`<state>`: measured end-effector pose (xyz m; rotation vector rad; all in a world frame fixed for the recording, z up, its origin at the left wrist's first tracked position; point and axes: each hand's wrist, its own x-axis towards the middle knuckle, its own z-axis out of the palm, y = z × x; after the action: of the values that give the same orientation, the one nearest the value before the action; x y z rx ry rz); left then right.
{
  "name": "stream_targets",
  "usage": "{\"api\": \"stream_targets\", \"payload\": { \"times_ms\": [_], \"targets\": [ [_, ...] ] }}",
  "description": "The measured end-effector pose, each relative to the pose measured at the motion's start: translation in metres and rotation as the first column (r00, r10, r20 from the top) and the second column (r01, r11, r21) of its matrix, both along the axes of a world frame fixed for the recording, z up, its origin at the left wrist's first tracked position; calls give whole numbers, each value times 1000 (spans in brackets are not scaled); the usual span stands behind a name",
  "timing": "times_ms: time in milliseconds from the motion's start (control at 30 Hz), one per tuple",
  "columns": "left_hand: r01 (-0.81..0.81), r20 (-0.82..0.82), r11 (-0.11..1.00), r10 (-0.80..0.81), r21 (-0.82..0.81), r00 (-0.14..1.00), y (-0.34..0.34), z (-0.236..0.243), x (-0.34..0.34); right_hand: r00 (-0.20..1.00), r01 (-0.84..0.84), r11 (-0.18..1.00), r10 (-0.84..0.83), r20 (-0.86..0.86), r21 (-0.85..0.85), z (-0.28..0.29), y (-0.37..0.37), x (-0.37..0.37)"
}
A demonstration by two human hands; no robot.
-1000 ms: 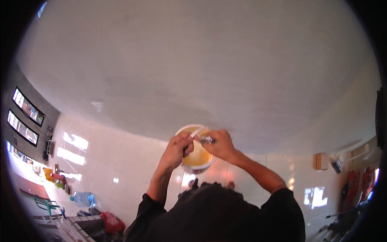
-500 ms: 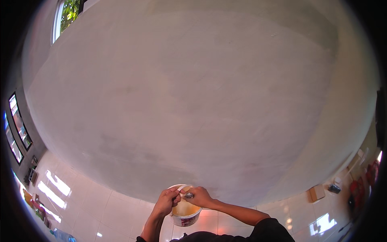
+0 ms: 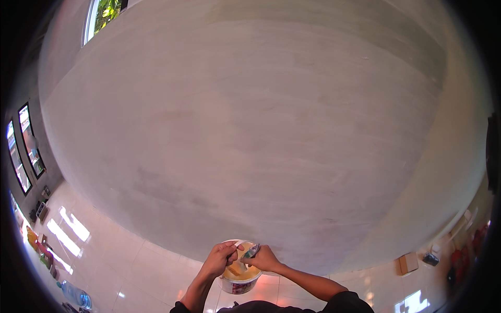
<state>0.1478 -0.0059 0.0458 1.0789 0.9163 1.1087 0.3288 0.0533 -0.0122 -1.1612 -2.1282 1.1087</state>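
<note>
A white bucket with yellowish liquid in it hangs low in front of me, before a large grey plastered wall. My left hand is closed on the bucket's pale handle at the left of the rim. My right hand grips a brush with a metallic-looking part over the bucket. Its tan bristles point down into the bucket, though their exact contact with the liquid is hard to make out.
Glossy floor tiles run along the wall's base. A cardboard box and dark object lie at the right, a water bottle at the lower left. Narrow windows are at the left, another at the top.
The view has risen from bucket and floor toward the wall. Over the last half second my right hand has shifted the brush so its bristles angle down into the bucket.
</note>
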Motion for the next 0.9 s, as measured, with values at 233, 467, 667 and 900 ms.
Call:
{"api": "stream_targets", "payload": {
  "times_ms": [233,467,667,900],
  "targets": [
    [-29,-51,999,31,43,998,10,-10,-2,889,-183,914,-4,-458,-362,8,3,-10],
    [-8,54,1000,9,-26,999,9,-12,-1,998,67,946,-60,-31,316,12,8,3],
    [-32,27,985,37,-167,999,11,-11,-4,997,65,792,-78,-6,607,-22,21,7],
    [-36,45,987,44,-159,998,14,-21,-6,984,133,680,-179,-12,721,-27,21,6]
  ]
}}
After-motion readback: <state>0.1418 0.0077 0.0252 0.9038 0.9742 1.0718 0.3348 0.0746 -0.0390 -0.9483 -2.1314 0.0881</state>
